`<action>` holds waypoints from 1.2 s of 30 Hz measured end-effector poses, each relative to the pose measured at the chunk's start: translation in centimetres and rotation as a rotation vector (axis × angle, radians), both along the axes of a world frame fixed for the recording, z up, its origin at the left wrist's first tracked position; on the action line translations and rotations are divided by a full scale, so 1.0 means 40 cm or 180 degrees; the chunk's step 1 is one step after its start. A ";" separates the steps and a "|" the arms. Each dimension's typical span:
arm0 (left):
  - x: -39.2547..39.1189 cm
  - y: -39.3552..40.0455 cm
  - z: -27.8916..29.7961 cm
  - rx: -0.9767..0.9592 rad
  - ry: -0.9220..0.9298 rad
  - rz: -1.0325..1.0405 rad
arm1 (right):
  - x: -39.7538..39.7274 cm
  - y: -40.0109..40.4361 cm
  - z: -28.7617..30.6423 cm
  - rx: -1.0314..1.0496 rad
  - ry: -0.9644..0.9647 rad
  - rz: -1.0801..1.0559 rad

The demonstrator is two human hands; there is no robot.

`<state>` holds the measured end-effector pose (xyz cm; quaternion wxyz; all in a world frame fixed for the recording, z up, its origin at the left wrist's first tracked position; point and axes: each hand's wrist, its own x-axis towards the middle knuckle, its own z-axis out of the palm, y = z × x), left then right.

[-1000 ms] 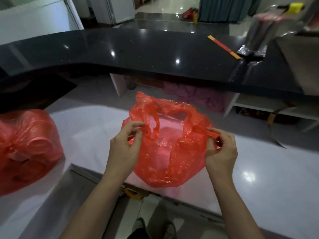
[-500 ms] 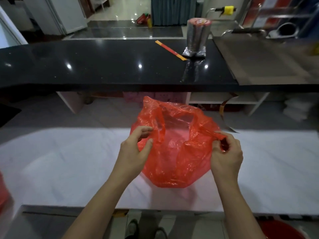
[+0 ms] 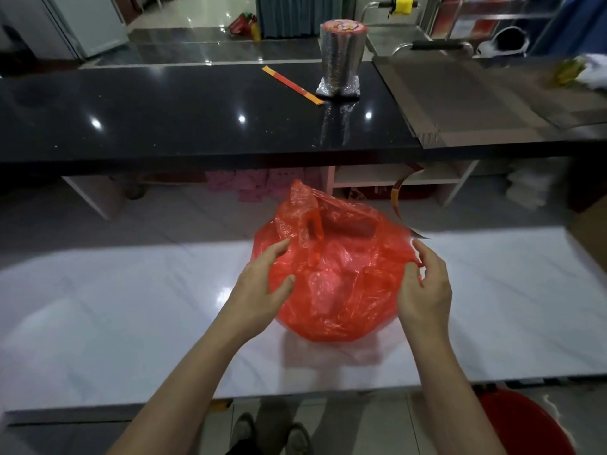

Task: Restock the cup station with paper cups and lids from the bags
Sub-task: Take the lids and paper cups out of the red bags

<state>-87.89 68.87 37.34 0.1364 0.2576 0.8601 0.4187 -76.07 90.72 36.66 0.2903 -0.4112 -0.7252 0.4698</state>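
You are bracing the bag from both sides to get at its mouth.

The crumpled translucent red plastic bag (image 3: 331,280) is sitting on the near white marble bench (image 3: 131,307), centred before you. Your left hand (image 3: 259,290) is cupping its left side with fingers relaxed and spread, holding nothing; your right hand (image 3: 423,290) is resting against its right side, fingers loosely curved, probably steadying it while the handles are standing slack.
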 end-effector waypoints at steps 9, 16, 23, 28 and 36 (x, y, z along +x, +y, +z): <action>0.013 -0.035 0.013 0.0300 0.0125 0.0238 | -0.030 -0.057 0.036 0.0426 0.0207 0.0436; 0.029 -0.100 0.020 0.0381 0.0185 0.0502 | -0.074 -0.144 0.032 0.0533 0.0326 0.1011; 0.052 -0.207 0.039 0.0416 0.0141 0.0972 | -0.141 -0.259 0.023 0.0472 0.0410 0.1769; 0.068 -0.297 0.039 0.0418 0.0106 0.1352 | -0.193 -0.353 0.023 0.0600 0.0519 0.2109; 0.109 -0.440 0.037 0.0428 0.0105 0.1975 | -0.243 -0.512 0.014 0.0310 0.0404 0.2877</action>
